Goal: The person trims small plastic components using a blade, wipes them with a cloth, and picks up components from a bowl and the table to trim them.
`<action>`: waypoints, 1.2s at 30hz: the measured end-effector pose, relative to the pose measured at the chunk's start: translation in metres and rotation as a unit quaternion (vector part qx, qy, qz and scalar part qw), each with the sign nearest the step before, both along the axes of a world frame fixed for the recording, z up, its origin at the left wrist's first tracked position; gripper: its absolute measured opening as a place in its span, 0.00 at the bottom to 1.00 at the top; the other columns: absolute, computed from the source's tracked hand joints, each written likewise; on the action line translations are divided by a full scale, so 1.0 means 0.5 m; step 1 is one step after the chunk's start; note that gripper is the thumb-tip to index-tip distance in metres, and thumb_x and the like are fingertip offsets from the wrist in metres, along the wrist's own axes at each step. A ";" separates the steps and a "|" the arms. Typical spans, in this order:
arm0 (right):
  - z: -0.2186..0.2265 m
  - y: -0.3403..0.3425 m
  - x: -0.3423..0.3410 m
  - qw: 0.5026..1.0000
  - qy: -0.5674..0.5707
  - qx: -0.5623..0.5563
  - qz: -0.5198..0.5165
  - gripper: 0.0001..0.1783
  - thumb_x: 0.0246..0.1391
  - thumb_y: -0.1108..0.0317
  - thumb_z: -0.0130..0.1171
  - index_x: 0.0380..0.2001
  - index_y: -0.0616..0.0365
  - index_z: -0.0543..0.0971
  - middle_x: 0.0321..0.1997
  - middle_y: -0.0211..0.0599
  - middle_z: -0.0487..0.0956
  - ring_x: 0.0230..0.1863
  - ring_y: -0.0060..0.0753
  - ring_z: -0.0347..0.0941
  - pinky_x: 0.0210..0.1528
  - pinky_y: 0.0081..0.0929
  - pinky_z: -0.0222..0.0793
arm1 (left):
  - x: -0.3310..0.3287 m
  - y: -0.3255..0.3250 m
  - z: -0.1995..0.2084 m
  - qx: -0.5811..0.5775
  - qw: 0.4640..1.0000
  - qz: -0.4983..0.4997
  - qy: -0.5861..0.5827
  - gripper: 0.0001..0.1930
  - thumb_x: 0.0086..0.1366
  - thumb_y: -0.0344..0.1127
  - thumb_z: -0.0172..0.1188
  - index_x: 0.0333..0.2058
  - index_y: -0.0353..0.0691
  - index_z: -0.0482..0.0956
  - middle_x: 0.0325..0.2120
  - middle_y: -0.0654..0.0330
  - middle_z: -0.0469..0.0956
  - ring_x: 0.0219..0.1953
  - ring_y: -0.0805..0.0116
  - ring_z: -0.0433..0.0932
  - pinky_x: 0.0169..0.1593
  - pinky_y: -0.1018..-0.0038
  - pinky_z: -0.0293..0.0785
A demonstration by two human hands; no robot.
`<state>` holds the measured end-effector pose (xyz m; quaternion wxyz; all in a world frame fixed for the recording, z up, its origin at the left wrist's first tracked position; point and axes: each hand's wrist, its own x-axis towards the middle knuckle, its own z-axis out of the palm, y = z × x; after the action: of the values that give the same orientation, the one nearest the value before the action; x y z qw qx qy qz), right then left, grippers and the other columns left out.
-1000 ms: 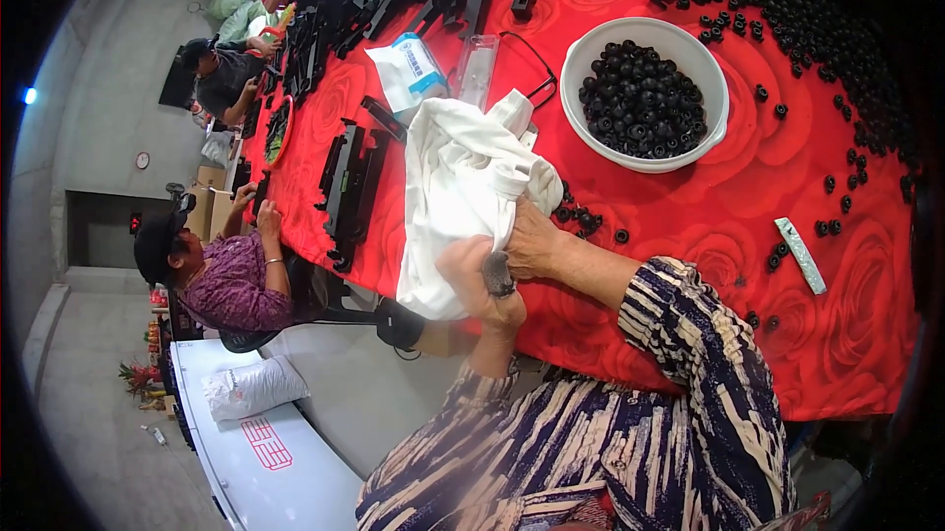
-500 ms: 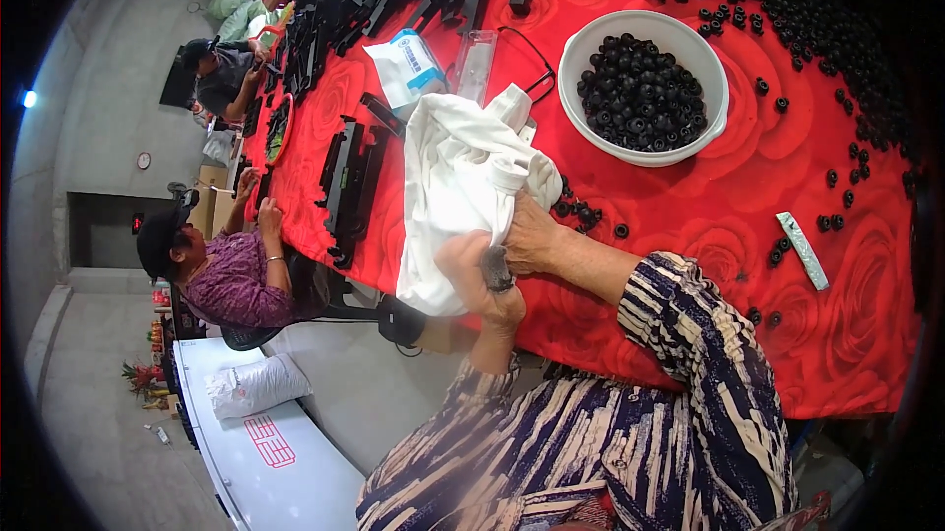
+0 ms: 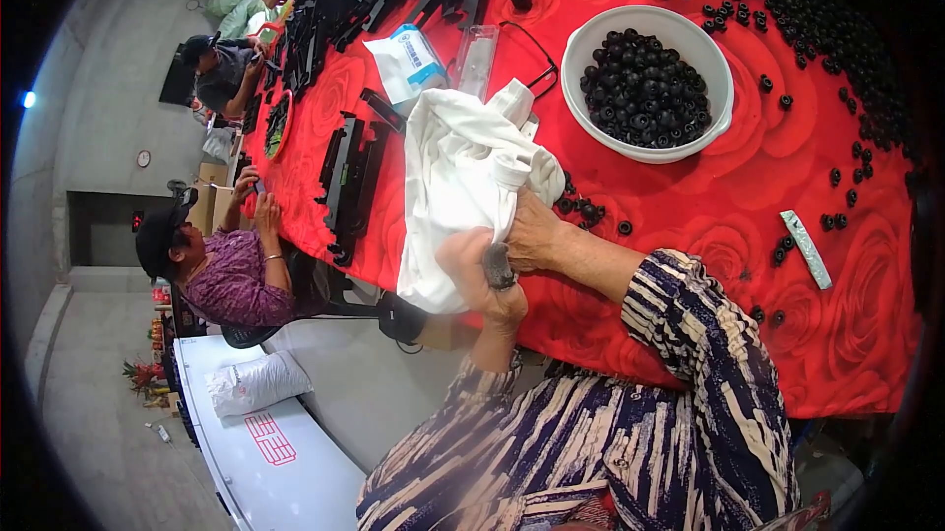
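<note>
Left hand [image 3: 479, 273] and right hand [image 3: 535, 233] stay at the cloth [image 3: 453, 187] by the table's [image 3: 724, 211] near edge, most fingers hidden, grip I can't tell; room lies between bowl [image 3: 722, 88] and sleeve [image 3: 704, 319].

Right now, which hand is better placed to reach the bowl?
Probably right: the right hand is nearer the white bowl; the left hand is farther left. Both touch the white cloth.
</note>
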<state>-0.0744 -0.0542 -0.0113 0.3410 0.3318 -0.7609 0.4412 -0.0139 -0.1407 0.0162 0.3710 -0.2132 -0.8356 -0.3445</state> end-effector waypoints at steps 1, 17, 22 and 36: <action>-0.003 -0.002 0.000 0.999 -0.038 0.017 0.035 0.31 0.36 0.55 0.56 0.48 0.55 0.70 0.54 0.51 0.65 0.59 0.59 0.55 0.61 0.60 0.41 | 0.000 -0.001 0.000 0.000 1.000 0.000 0.000 0.09 0.61 0.31 0.48 0.36 0.31 0.71 0.36 0.53 0.69 0.40 0.60 0.68 0.46 0.69 0.62; 0.019 0.000 0.005 0.996 0.003 -0.001 -0.089 0.26 0.38 0.57 0.54 0.44 0.55 0.71 0.46 0.41 0.70 0.52 0.46 0.63 0.55 0.48 0.54 | 0.001 0.003 0.000 0.005 1.000 0.009 -0.004 0.08 0.59 0.28 0.48 0.36 0.32 0.72 0.36 0.52 0.70 0.41 0.59 0.68 0.48 0.69 0.63; 0.016 0.003 0.004 0.998 0.009 -0.005 -0.062 0.27 0.38 0.57 0.55 0.44 0.56 0.71 0.46 0.41 0.70 0.52 0.48 0.63 0.55 0.50 0.54 | 0.002 0.003 0.001 0.004 1.000 0.008 -0.002 0.08 0.59 0.29 0.49 0.36 0.31 0.71 0.37 0.51 0.70 0.41 0.58 0.68 0.48 0.68 0.62; 0.019 -0.004 0.002 0.998 0.010 -0.020 -0.067 0.25 0.39 0.57 0.54 0.44 0.55 0.71 0.45 0.40 0.71 0.51 0.47 0.64 0.54 0.50 0.54 | 0.001 -0.004 -0.001 0.007 1.000 0.013 -0.004 0.10 0.61 0.33 0.49 0.35 0.32 0.71 0.36 0.52 0.70 0.41 0.59 0.68 0.47 0.68 0.62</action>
<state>-0.0737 -0.0562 -0.0020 0.3837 0.2777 -0.7687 0.4297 -0.0135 -0.1425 0.0157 0.3735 -0.1985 -0.8371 -0.3469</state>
